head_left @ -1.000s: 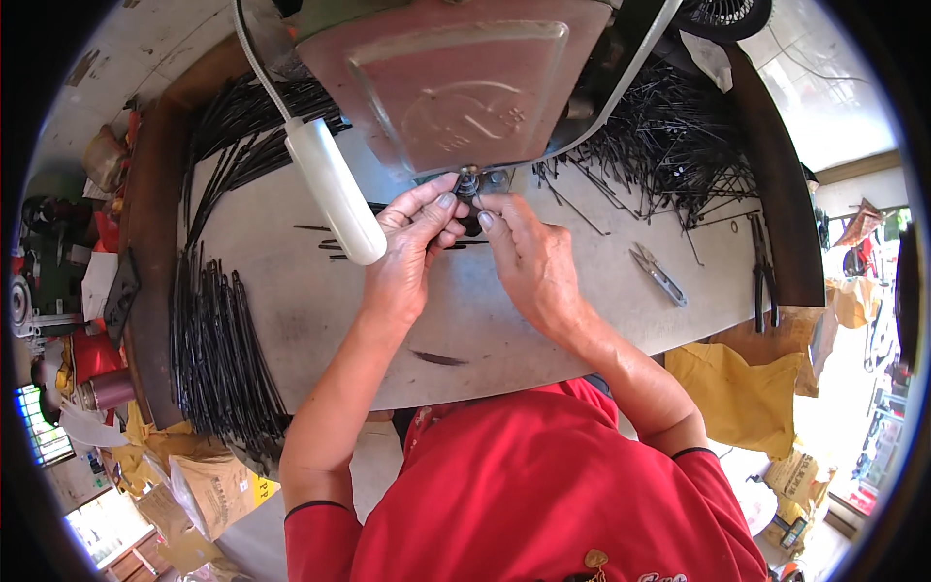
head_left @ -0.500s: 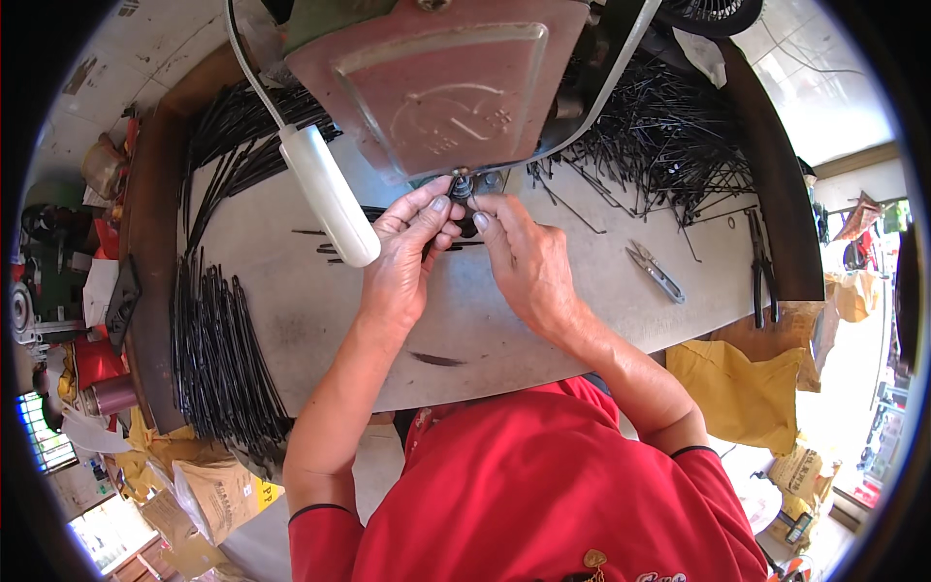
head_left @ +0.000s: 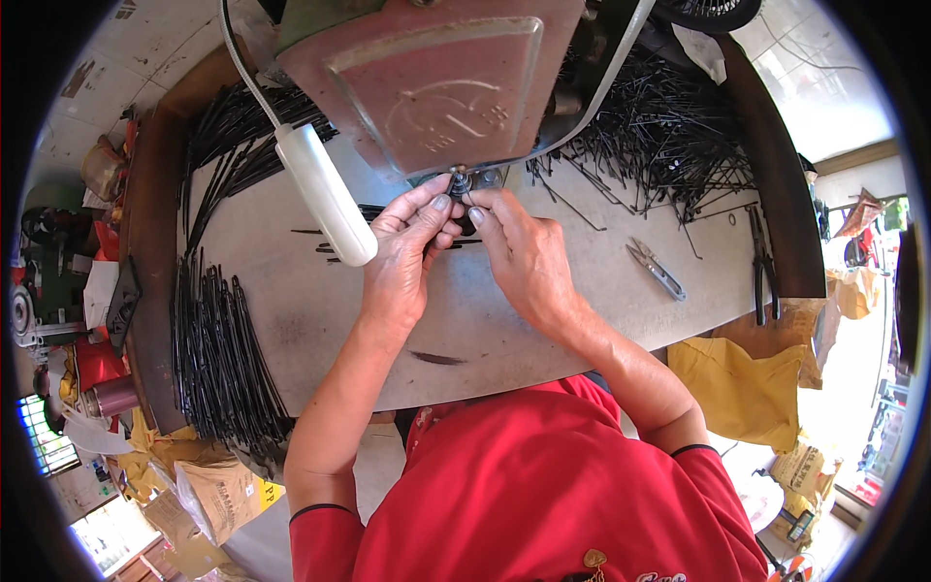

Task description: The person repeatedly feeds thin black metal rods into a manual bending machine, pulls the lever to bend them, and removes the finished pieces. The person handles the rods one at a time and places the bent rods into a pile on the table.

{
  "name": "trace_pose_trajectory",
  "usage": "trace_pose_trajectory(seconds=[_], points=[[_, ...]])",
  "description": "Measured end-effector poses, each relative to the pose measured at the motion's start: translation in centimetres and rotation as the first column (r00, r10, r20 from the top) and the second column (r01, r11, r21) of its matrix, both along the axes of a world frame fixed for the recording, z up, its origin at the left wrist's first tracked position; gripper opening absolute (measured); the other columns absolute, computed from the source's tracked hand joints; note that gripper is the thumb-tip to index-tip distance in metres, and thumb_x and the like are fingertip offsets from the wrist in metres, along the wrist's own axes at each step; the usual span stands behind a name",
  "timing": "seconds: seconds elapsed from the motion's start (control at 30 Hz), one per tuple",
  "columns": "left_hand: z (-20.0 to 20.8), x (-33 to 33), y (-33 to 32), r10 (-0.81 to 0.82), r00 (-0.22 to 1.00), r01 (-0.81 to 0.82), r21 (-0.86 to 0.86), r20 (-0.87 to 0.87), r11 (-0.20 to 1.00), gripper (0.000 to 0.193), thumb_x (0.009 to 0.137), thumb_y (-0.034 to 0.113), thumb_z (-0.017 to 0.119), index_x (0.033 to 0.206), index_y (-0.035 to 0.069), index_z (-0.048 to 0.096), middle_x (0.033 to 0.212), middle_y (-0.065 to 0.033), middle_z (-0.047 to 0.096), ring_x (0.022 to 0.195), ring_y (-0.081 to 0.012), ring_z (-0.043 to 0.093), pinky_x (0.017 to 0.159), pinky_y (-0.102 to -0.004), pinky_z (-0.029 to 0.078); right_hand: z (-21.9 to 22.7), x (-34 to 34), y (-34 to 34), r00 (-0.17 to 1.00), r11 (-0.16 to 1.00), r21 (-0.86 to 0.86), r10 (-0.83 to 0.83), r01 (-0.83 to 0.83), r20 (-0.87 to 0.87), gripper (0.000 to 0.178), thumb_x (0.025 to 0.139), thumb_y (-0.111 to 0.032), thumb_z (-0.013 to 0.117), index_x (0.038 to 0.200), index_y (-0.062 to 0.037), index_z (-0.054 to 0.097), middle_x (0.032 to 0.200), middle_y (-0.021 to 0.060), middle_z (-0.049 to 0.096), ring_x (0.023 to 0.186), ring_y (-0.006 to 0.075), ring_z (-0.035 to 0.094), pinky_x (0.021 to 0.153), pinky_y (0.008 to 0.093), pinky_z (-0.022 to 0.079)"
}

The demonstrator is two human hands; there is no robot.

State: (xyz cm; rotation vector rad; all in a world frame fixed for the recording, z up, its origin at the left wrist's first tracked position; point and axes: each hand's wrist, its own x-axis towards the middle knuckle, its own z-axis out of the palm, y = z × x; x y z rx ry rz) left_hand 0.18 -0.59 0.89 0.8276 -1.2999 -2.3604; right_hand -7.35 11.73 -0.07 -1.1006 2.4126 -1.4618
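Note:
Both hands are raised to the small metal fitting (head_left: 462,181) under the dull red cover of a machine (head_left: 436,87). My left hand (head_left: 402,247) pinches thumb and forefinger together just left of the fitting, its other fingers curled. On the other side, my right hand (head_left: 529,257) has thumb and forefinger closed beside it. What the fingertips hold is small and dark, too hidden to name. A few thin black strands (head_left: 330,249) lie on the table behind my left hand, and more black shows between the hands.
A white tube-shaped lamp (head_left: 330,199) hangs by my left hand. Black strands lie bundled (head_left: 218,349) at the left; a tangled heap of black rods (head_left: 669,136) is at the back right. Thread snips (head_left: 658,270) and black-handled pliers (head_left: 762,267) lie rightward on the grey table (head_left: 543,354).
The machine and lamp have shifted very slightly left in the picture. Both hands keep nearly the same pose at the fitting.

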Motion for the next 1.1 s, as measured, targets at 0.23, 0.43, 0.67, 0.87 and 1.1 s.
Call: trace_pose_trajectory(seconds=[0.23,0.43,0.67,0.87,1.1], points=[[3.0,0.1,-0.4,-0.011,0.96,0.233,-0.779,0.279,0.582,0.02,0.091,0.008,0.057,0.108,0.003,0.067,0.079,-0.0037,0.061,0.059,-0.0086,0.052,0.053,-0.0233,0.045,2.4,-1.8,0.5,0.965,0.991,0.056,0.1,-0.117,0.244,0.013,0.091,-0.016,0.055,0.095,-0.0043,0.059,0.063,0.0178,0.059,0.056,0.0324,0.061,0.052,0.04,0.047],[-0.1,0.1,-1.9,-0.011,0.999,0.042,-0.79,0.045,0.612,0.017,0.087,0.009,0.062,0.1,0.001,0.07,0.07,-0.0064,0.058,0.057,-0.012,0.053,0.054,-0.0276,0.044,2.5,-1.4,0.3,0.868,0.993,0.036,0.08,-0.112,0.49,0.018,0.092,-0.018,0.055,0.103,-0.0048,0.062,0.051,0.0047,0.05,0.045,0.0107,0.05,0.046,0.0282,0.041],[1.3,1.1,-2.0,-0.226,0.973,0.223,-0.399,0.04,0.889,0.025,0.087,0.013,0.065,0.104,-0.005,0.058,0.085,-0.0069,0.064,0.079,-0.0116,0.062,0.074,-0.0239,0.05,3.1,-1.2,1.3,0.937,0.976,0.047,0.189,-0.212,0.295,0.015,0.092,-0.012,0.056,0.101,-0.0036,0.064,0.051,0.002,0.05,0.044,0.0079,0.047,0.045,0.0243,0.038],[1.9,2.3,-0.2,-0.089,0.992,0.094,0.05,-0.093,0.994,0.018,0.088,0.013,0.065,0.099,0.0,0.059,0.09,-0.0069,0.065,0.083,-0.0119,0.062,0.076,-0.0234,0.051,2.7,1.6,2.1,0.355,0.816,-0.502,0.396,0.288,0.847,0.027,0.086,-0.005,0.065,0.112,-0.0014,0.06,0.084,0.0017,0.062,0.074,0.0132,0.061,0.068,0.0218,0.048],[1.2,3.4,-2.7,-0.049,0.988,0.151,-0.898,0.144,0.413,0.025,0.08,0.001,0.057,0.103,0.003,0.065,0.099,-0.0124,0.065,0.093,-0.0279,0.063,0.081,-0.0362,0.051,0.9,0.3,4.2,0.352,0.749,-0.466,0.325,0.47,0.878,0.007,0.085,-0.001,0.065,0.09,0.0016,0.062,0.089,0.0064,0.063,0.071,0.0145,0.062,0.065,0.0243,0.052]])
